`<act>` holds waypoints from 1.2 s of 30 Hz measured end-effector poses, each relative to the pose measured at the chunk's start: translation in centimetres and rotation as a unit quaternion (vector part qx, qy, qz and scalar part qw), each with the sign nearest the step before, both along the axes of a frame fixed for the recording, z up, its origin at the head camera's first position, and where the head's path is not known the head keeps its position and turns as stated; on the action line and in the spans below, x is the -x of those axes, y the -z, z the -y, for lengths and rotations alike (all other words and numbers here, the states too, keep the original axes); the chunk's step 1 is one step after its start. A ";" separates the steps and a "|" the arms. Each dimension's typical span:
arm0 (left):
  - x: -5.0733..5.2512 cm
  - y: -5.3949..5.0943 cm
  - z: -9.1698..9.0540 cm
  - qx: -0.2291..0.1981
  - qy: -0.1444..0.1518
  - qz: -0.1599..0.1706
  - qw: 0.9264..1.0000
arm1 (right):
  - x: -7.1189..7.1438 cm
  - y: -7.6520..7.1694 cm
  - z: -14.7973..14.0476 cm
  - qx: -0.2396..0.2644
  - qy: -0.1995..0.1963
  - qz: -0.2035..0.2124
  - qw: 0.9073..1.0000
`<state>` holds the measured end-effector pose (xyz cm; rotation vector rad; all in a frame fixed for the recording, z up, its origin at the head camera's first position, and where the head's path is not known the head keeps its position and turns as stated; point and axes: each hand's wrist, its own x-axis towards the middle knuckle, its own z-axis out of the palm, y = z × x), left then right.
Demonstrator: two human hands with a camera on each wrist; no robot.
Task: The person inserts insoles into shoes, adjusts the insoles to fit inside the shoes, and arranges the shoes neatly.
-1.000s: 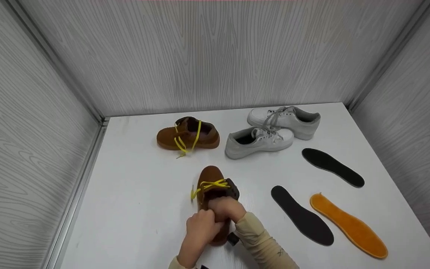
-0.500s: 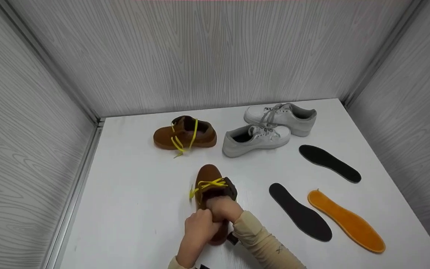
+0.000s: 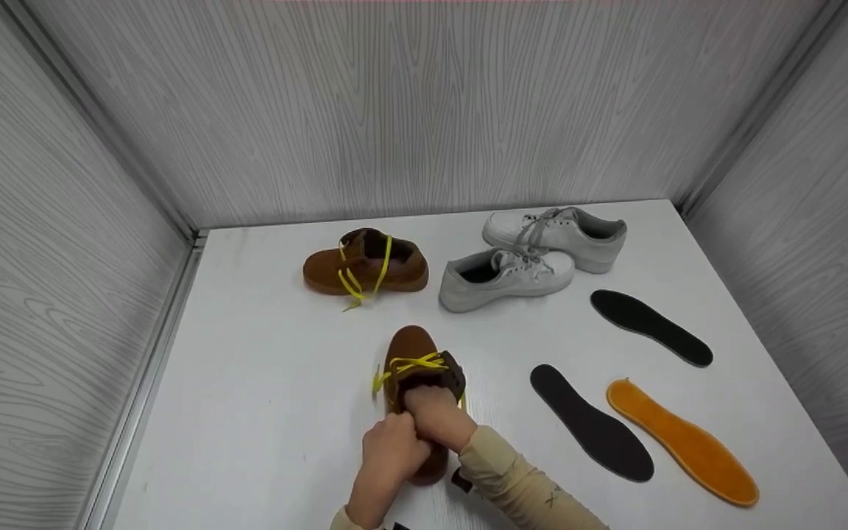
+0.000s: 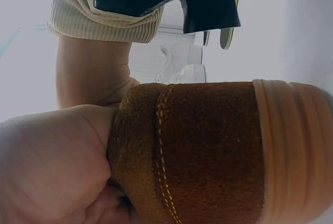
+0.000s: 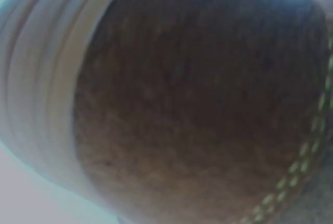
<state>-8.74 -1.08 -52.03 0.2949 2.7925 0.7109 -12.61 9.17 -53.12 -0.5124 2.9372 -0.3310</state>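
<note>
A brown suede lace-up shoe (image 3: 411, 343) with yellow laces (image 3: 418, 361) stands on the table, toe pointing away from me. My left hand (image 3: 394, 445) grips its collar near the heel. My right hand (image 3: 435, 414) reaches into the shoe opening, touching the left hand; its fingers are hidden inside. In the left wrist view, the shoe's stitched heel (image 4: 208, 151) and ribbed sole fill the right side, with the left hand (image 4: 57, 161) against the collar. The right wrist view is blurred and mostly filled by the brown heel (image 5: 197, 89).
Another brown shoe (image 3: 328, 272) with loose yellow laces stands behind, left of two white sneakers (image 3: 461, 293). To the right on the white table (image 3: 247, 412) lie a black insole (image 3: 648, 324), a dark insole (image 3: 593, 427) and an orange insole (image 3: 682, 442). Wood-grain panels (image 3: 424, 110) enclose the table.
My right hand has shifted slightly at the shoe opening, its wrist a little lower. A bit of yellow now shows at the shoe's right side. The left hand keeps its grip.
</note>
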 end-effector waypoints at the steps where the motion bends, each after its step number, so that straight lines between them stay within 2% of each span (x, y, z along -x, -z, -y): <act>1: 0.0 0.0 0.0 0.001 -0.001 0.001 1.000 | 0.0 0.1 0.0 0.009 0.003 -0.001 1.000; 6: 0.0 0.0 0.0 0.001 -0.002 -0.013 1.000 | 0.3 0.3 0.2 0.016 0.019 0.003 1.000; 12: -0.2 0.1 0.1 -0.010 0.004 -0.047 0.999 | 0.2 0.3 0.0 0.011 0.013 -0.009 1.000; 20: 0.0 0.1 0.0 -0.007 0.002 -0.009 1.000 | 0.5 -0.1 -0.2 0.026 0.008 0.022 0.999; 25: 0.0 0.2 -0.1 -0.009 0.002 -0.020 1.000 | 1.0 -0.1 -0.3 0.021 -0.007 0.029 0.999; 29: 0.0 0.0 -0.1 -0.006 0.012 -0.029 0.999 | 1.3 -0.6 -0.7 0.042 -0.019 0.055 0.997; 31: 0.0 -0.2 0.1 -0.006 0.019 -0.048 0.999 | 1.3 -1.3 -1.0 0.059 -0.022 0.070 0.996; 33: -0.1 -0.5 0.3 -0.008 0.018 -0.082 0.996 | 1.2 -2.4 -1.5 0.083 -0.028 0.073 0.993; 36: 0.1 -0.7 0.8 -0.029 -0.005 -0.169 0.985 | 1.0 -4.3 -2.6 0.111 -0.024 0.050 0.992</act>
